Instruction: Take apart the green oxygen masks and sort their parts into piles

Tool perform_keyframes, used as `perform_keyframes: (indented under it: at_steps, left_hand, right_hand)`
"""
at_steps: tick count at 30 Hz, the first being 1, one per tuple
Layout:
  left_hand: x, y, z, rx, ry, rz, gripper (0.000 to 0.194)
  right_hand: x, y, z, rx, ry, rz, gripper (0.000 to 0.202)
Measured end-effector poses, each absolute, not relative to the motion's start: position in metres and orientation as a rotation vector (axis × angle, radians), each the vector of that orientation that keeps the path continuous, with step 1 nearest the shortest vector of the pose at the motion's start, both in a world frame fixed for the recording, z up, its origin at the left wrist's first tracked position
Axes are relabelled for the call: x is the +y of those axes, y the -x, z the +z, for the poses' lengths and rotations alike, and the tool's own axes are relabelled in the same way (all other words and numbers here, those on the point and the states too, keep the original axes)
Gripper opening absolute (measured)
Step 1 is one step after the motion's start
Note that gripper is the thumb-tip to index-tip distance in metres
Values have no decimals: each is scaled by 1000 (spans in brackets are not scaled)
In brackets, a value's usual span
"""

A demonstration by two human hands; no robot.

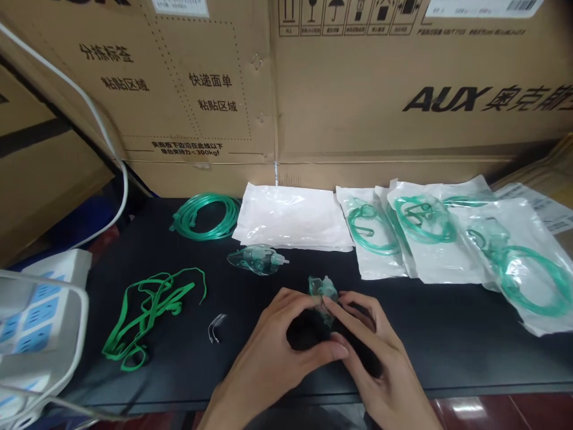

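Black table [447, 346]: cardboard boxes [358, 89] behind; sealed packets [447, 263]; coiled tube [206, 216]; green straps [147, 310]; spare mask [257, 259]. Left hand [273, 352] and right hand [371, 352], fingertips pinched on small clear mask piece [322, 289] near the table's front edge.

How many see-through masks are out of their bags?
2: one clear mask lies on the black table by the empty bags; the other mask is between both hands. Bagged ones may hide more.

"AUX" on the right cardboard box [425, 89] ("300kgf" on the left box [147, 89])
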State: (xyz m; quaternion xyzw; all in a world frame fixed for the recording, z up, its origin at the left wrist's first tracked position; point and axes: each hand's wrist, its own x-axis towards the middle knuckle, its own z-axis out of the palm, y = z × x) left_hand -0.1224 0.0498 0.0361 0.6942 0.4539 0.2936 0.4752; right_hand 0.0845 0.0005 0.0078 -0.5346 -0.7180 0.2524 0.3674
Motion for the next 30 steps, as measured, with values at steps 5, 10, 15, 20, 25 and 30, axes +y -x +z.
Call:
perform_keyframes:
  at_steps: [5,10,15,20,25,30]
  left_hand:
    - [47,124,30,1067,-1497,737,18]
    - [45,132,22,877,-1146,737,21]
    - [45,143,22,864,-1047,654,26]
    - [46,145,25,912,-1073,637,26]
    - [46,142,25,864,-1065,671,27]
    - [45,143,23,911,-1088,700,26]
  right_hand:
    - [4,-79,8,-1552,1466,793,37]
    - [7,-70,11,-1337,1472,1137,48]
    - [8,-68,20,-1227,1532,1217,45]
    - [5,-67,21,-1284,1549,1072,35]
    - [5,-66,18,-1328,1542,1025,38]
    - [8,-66,19,-1434,1512,1033,34]
